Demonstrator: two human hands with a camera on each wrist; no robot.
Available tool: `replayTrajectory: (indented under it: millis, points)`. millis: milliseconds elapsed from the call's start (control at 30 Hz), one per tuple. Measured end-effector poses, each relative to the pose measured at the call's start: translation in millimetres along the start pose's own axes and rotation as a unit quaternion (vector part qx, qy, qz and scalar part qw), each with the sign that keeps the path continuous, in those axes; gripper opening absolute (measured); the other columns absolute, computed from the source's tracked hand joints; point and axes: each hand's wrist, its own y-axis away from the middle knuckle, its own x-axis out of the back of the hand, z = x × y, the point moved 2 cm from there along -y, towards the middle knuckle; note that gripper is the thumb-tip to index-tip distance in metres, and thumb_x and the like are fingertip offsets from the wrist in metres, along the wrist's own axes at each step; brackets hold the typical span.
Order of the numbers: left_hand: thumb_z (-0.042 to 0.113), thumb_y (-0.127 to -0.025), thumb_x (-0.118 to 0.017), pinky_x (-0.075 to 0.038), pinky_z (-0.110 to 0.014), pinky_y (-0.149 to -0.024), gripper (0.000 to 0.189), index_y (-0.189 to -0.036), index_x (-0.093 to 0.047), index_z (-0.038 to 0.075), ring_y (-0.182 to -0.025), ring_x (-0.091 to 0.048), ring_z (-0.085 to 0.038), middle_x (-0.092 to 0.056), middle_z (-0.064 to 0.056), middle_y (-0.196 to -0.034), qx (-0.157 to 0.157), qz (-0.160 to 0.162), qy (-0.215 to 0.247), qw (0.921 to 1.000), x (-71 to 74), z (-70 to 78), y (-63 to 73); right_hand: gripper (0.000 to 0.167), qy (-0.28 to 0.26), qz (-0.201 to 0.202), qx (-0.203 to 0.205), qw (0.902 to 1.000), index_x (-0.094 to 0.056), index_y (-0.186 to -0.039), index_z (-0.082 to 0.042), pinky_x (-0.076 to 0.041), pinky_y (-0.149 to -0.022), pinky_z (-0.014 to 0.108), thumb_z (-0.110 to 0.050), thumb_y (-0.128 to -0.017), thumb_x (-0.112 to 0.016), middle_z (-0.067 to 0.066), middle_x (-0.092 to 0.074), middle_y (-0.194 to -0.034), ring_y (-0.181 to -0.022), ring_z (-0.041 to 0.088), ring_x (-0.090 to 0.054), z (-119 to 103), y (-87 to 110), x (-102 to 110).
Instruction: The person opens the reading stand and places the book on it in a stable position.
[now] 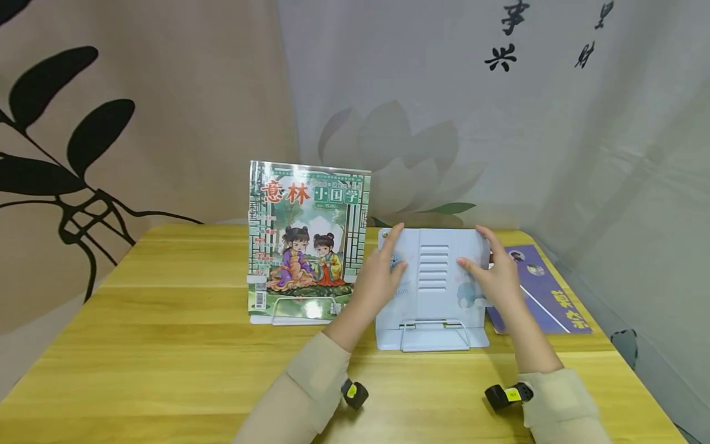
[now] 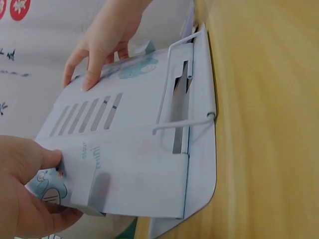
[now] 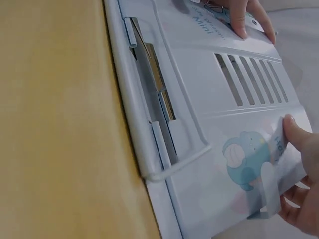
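A pale blue metal book stand (image 1: 407, 308) with slots down its back panel and cartoon prints stands upright on the table. My left hand (image 1: 377, 277) grips its left edge, thumb on the front face and fingers behind, as the left wrist view shows. On the opposite edge my right hand (image 1: 499, 280) holds on the same way, beside a small side clip (image 3: 270, 189). A wire page holder (image 1: 435, 350) spans the stand's bottom ledge. No book rests on this stand.
Left of the stand, a magazine (image 1: 310, 246) with two cartoon figures sits upright on another stand. A purple book (image 1: 540, 290) lies flat behind my right forearm, near the table's (image 1: 166, 345) right edge. A printed curtain (image 1: 399, 92) hangs behind.
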Motion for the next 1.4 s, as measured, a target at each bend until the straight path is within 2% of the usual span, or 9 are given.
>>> replayTrajectory:
  millis: [167,300,433,667,900,1067,1167,1300,1400]
  points:
    - [0.019,-0.091,-0.068,-0.045,-0.029,-0.051,0.079,-0.151,-0.02,0.037,-0.065,-0.052,-0.021,-0.06,-0.016,-0.095,0.016,0.011,0.002,0.9998,-3.7,-3.0,-11.9,0.075,-0.027,-0.007,-0.007,0.9996,-0.035,-0.147,-0.027,-0.047,-0.067,0.044,-0.026,-0.084,-0.075,0.022,-0.046,-0.137,-0.089,0.04,-0.057,4.2,-14.1,-6.8]
    - [0.017,-0.091,-0.067,-0.047,-0.03,-0.052,0.079,-0.151,-0.021,0.037,-0.068,-0.055,-0.023,-0.058,-0.02,-0.103,0.03,0.019,0.001,0.9994,-6.7,-3.3,-19.3,0.076,-0.05,-0.015,-0.012,0.9986,-0.034,-0.148,-0.027,-0.048,-0.08,0.054,-0.025,-0.085,-0.075,0.023,-0.041,-0.142,-0.104,0.046,-0.055,8.1,-23.1,-10.0]
    - [0.017,-0.091,-0.067,-0.047,-0.032,-0.054,0.077,-0.15,-0.023,0.038,-0.069,-0.055,-0.025,-0.057,-0.022,-0.109,0.05,0.027,-0.002,0.9984,-10.9,-1.8,-25.2,0.076,-0.067,-0.019,-0.017,0.9974,-0.033,-0.148,-0.027,-0.041,-0.093,0.058,-0.026,-0.084,-0.075,0.024,-0.037,-0.145,-0.119,0.048,-0.046,12.8,-31.2,-12.3]
    - [0.017,-0.093,-0.064,-0.045,-0.032,-0.049,0.077,-0.149,-0.019,0.045,-0.06,-0.052,-0.023,-0.051,-0.024,-0.115,0.097,0.034,0.008,0.9947,-14.5,-3.1,-34.1,0.074,-0.075,-0.024,-0.023,0.9967,-0.033,-0.148,-0.03,-0.04,-0.094,0.058,-0.026,-0.085,-0.074,0.023,-0.035,-0.147,-0.121,0.047,-0.044,12.2,-41.6,-18.3]
    - [0.017,-0.094,-0.062,-0.046,-0.034,-0.052,0.077,-0.15,-0.018,0.048,-0.071,-0.055,-0.028,-0.046,-0.027,-0.125,0.119,0.041,0.012,0.992,-16.7,-1.7,-38.2,0.075,-0.063,-0.012,-0.029,0.9975,-0.033,-0.147,-0.035,-0.041,-0.092,0.058,-0.03,-0.085,-0.074,0.024,-0.038,-0.145,-0.117,0.046,-0.049,14.4,-43.8,-20.8]
    - [0.02,-0.096,-0.057,-0.048,-0.037,-0.057,0.075,-0.152,-0.014,0.044,-0.075,-0.056,-0.029,-0.038,-0.029,-0.134,0.113,0.037,0.015,0.9928,-15.7,-3.8,-31.6,0.076,-0.043,-0.026,-0.019,0.9986,-0.029,-0.15,-0.034,-0.035,-0.098,0.06,-0.034,-0.087,-0.071,0.02,-0.033,-0.149,-0.125,0.046,-0.041,11.9,-41.9,-21.4]
    - [0.023,-0.095,-0.058,-0.05,-0.047,-0.076,0.074,-0.153,-0.015,0.037,-0.097,-0.057,-0.04,-0.03,-0.031,-0.142,0.114,0.021,0.021,0.9931,-14.4,-0.9,-22.4,0.077,-0.044,-0.044,-0.01,0.998,-0.025,-0.152,-0.034,-0.036,-0.097,0.059,-0.034,-0.089,-0.069,0.015,-0.029,-0.153,-0.125,0.045,-0.04,10.7,-37.6,-18.3]
    - [0.025,-0.091,-0.062,-0.037,-0.06,-0.097,0.078,-0.154,-0.018,0.029,-0.129,-0.032,-0.05,-0.012,-0.033,-0.15,0.111,-0.004,0.028,0.9935,-11.6,7.2,-6.0,0.076,-0.056,-0.065,-0.004,0.9963,-0.02,-0.153,-0.035,-0.043,-0.087,0.057,-0.035,-0.092,-0.065,0.017,-0.032,-0.15,-0.116,0.042,-0.046,12.2,-26.0,-10.7]
    - [0.025,-0.089,-0.064,-0.031,-0.062,-0.1,0.078,-0.154,-0.021,0.024,-0.136,-0.018,-0.049,-0.005,-0.032,-0.152,0.098,-0.01,0.026,0.9948,-9.4,13.7,7.5,0.072,-0.067,-0.058,0.009,0.996,-0.024,-0.153,-0.029,-0.043,-0.088,0.055,-0.031,-0.093,-0.064,0.018,-0.036,-0.147,-0.117,0.042,-0.047,18.5,-15.8,-3.6]
